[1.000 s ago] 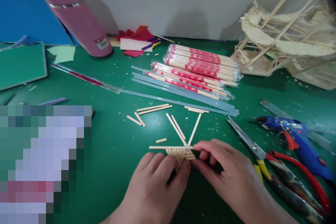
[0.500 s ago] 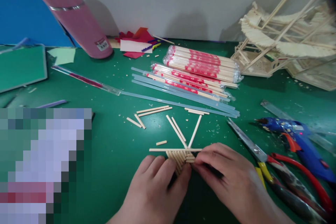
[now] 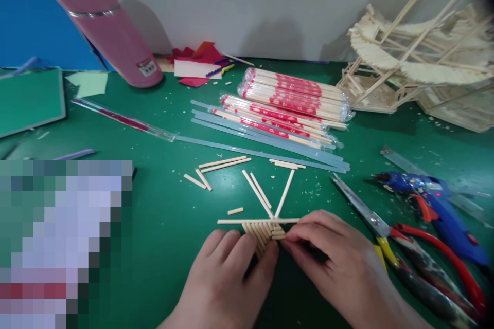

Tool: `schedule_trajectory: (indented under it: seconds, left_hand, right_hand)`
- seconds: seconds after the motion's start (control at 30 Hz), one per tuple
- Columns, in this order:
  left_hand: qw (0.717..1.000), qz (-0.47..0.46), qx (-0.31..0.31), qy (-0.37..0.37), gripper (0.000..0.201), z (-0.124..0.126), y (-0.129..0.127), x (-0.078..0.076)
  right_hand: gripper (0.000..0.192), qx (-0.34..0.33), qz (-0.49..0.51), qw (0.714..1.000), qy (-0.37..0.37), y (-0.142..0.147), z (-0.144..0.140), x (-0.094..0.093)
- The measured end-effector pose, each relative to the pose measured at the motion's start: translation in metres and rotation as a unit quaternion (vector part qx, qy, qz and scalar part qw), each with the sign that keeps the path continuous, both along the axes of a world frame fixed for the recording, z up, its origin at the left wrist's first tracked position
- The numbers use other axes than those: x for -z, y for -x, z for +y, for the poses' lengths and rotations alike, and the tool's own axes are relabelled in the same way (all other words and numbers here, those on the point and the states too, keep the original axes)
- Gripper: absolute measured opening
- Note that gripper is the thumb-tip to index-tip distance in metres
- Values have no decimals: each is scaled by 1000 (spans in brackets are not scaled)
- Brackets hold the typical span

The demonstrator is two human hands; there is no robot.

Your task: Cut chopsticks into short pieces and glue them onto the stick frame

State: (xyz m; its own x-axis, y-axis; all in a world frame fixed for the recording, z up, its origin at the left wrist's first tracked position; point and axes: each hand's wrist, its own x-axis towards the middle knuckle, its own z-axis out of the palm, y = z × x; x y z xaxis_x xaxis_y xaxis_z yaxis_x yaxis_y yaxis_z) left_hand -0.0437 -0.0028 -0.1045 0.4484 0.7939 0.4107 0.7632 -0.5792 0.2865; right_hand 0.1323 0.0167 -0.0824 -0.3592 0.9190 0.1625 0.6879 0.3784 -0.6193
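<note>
The fingertips of my right hand (image 3: 286, 239) have just come down from the long stick (image 3: 233, 221) to the short sticks (image 3: 278, 235) on the panel's right side, where thumb and forefinger pinch the ends. The long stick lies almost unmoved along the far side of the panel (image 3: 258, 230), its right end reaching my forefinger. I read that as the short sticks now getting my care. My left hand (image 3: 227, 267) is as it was, fingers pressed together over the panel, thumb opposite, pinching it. The panel sits between my hands, well short of the desk's (image 3: 162, 216) far edge; whether it rests on the desk, I can't tell.
</note>
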Motion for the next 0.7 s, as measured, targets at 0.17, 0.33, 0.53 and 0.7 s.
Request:
schedule_trajectory:
  seconds: [0.17, 0.33, 0.53, 0.7]
  left_hand:
    - [1000, -3, 10, 18, 30, -1, 0, -1]
    - [999, -13, 12, 26, 30, -2, 1, -1]
    - [1000, -13, 8, 27, 30, -3, 1, 0]
    - [1000, -12, 0, 20, 29, -3, 1, 2]
  right_hand:
    - [11, -4, -16, 1000, 3, 0, -1, -1]
    - [11, -7, -12, 1000, 8, 1, 0, 0]
    - [10, -6, -5, 1000, 25, -1, 0, 2]
    - [13, -2, 8, 999, 45, -3, -1, -1]
